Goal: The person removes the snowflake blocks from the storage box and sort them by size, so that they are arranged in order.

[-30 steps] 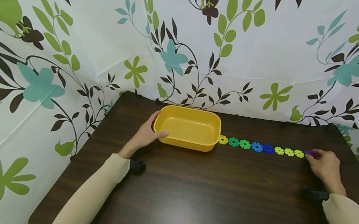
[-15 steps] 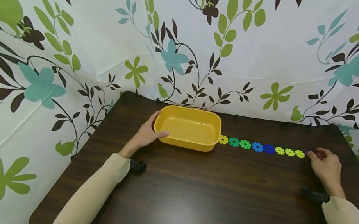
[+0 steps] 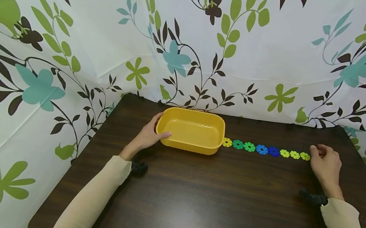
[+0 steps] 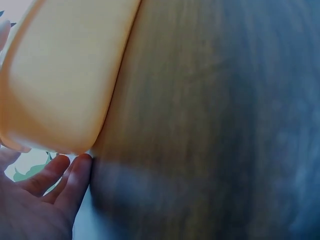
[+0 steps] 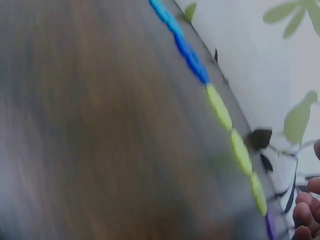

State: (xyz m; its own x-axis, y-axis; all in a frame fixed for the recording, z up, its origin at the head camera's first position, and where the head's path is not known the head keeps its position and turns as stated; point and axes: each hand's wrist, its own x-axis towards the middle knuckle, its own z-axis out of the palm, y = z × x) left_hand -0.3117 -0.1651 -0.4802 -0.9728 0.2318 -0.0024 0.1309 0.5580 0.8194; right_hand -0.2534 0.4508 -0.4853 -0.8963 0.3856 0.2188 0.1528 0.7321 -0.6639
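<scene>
At the left end of the yellow plastic bin [image 3: 191, 131], my left hand [image 3: 149, 134] grips it, thumb over the near rim and fingers along the end wall. In the left wrist view the fingertips [image 4: 80, 167] touch the end of the bin [image 4: 55, 75]. From the bin's right side runs a row of flower-shaped plastic discs: yellow, green [image 3: 249, 147], blue [image 3: 273, 151] and lime [image 3: 294, 154]. My right hand [image 3: 327, 166] hovers over the row's right end, fingers loosely bent, holding nothing visible. A purple disc [image 5: 270, 224] ends the row, hidden by that hand in the head view.
The dark wooden table [image 3: 211, 207] extends toward me in front of the bin and discs. A white cloth [image 3: 271, 44] printed with leaves and birds hangs along the back and left edges. Each wrist wears a black band [image 3: 313, 197].
My right hand has come off the purple disc at the row's end and shifted slightly up and left. My left hand and the bin stay in place.
</scene>
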